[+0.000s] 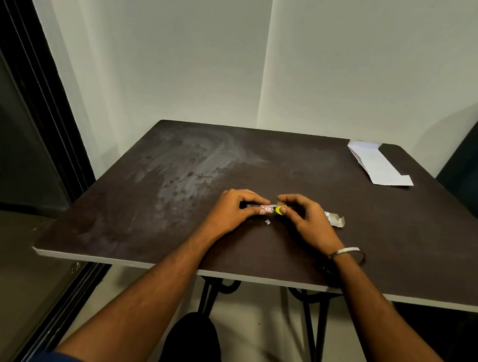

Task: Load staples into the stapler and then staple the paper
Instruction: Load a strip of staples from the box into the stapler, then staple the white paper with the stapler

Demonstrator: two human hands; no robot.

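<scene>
Left hand (233, 210) and right hand (306, 218) grip opposite ends of a small dark stapler (269, 209) at mid-table (142, 184); its red-and-white label and yellow mark are unreadable. An opened staple box (335, 219) lies right; folded paper (378, 164) far corner.

Both hands pinch a small stapler (267, 208) low over the dark table (169, 202): left hand (233, 210) grips its left end, right hand (306, 218) its yellow-marked right end. Tiny staple piece (267, 221) lies just below the grip; opened staple box (335, 219) just right of the right hand. Folded paper (378, 164) sits well beyond the grip, far right.
</scene>
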